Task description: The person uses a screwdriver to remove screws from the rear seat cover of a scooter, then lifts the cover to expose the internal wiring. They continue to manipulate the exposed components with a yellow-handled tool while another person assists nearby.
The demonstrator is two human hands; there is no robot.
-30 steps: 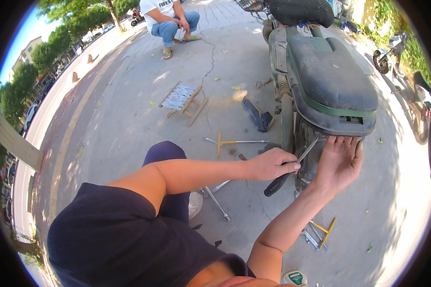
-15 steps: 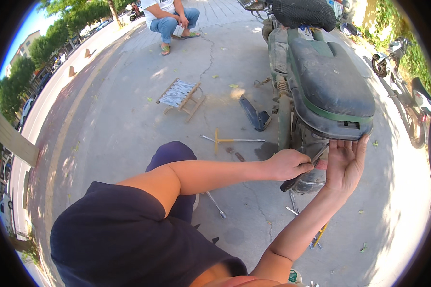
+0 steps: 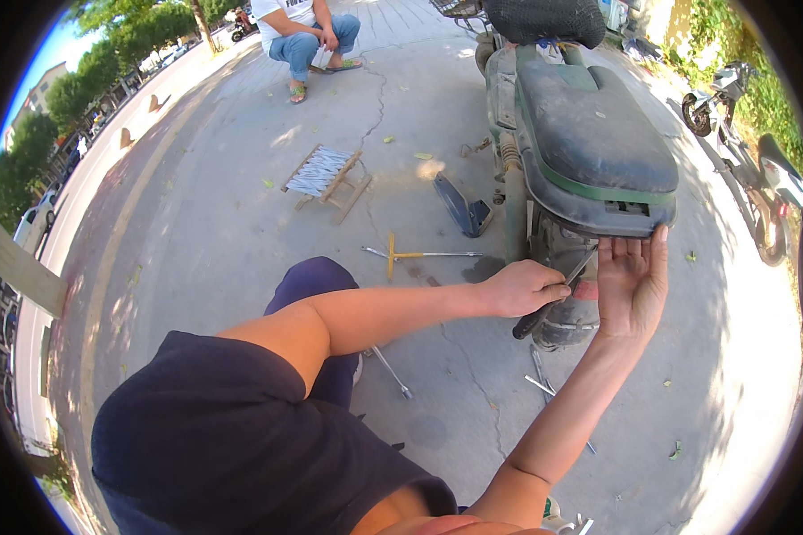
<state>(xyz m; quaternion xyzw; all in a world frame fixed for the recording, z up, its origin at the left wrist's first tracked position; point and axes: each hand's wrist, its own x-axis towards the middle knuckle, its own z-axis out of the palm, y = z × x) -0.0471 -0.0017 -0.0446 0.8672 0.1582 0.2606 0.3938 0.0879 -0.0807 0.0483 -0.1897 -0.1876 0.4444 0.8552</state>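
Note:
My left hand (image 3: 524, 290) is closed around a slim metal tool (image 3: 583, 265) that slants up to the right beneath the tail of a scooter. Its exact kind does not show. With palm facing me, my right hand (image 3: 632, 290) has its fingers up against the underside of the scooter's tail cover (image 3: 567, 214) and the thumb at its rear corner; the fingertips are partly hidden. Above it lies the dusty black scooter seat (image 3: 593, 125). The rear wheel (image 3: 567, 334) and a red patch (image 3: 585, 291) show between my hands, and a black rounded part sits below the left one.
Left of the scooter lie a yellow-handled T-wrench (image 3: 419, 256), a dark plastic panel (image 3: 463, 207) and a low folding stool (image 3: 324, 176). A socket wrench (image 3: 391, 370) rests by my knee, and metal tools (image 3: 540, 383) near my right forearm. A person (image 3: 312, 40) squats far ahead.
The whole view has shifted slightly, so the scooter and ground sit a little higher and further left. Both hands keep their places at the scooter's tail.

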